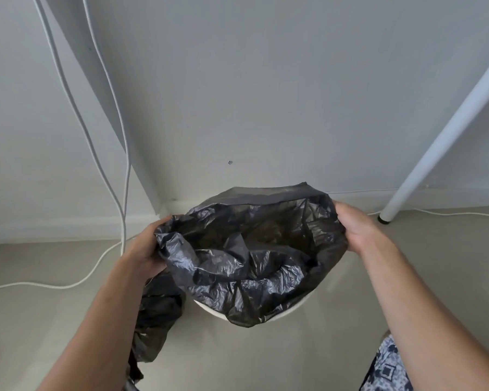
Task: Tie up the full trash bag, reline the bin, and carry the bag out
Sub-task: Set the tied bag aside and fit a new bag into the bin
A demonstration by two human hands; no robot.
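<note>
A black plastic liner (249, 249) is spread open over a white bin, of which only the near rim (288, 310) shows below the plastic. My left hand (144, 249) grips the liner's left edge. My right hand (356, 230) grips its right edge. The liner's mouth is stretched wide between them and crumpled plastic sags inside. A second black bag (156, 311) lies on the floor to the left of the bin, under my left forearm. Its top is hidden, so I cannot tell whether it is tied.
The bin stands on beige carpet close to a white wall and skirting. White cables (124, 210) hang down the wall and trail across the floor at left. A white slanted furniture leg (424, 159) stands at right. Patterned fabric (387, 368) shows at bottom right.
</note>
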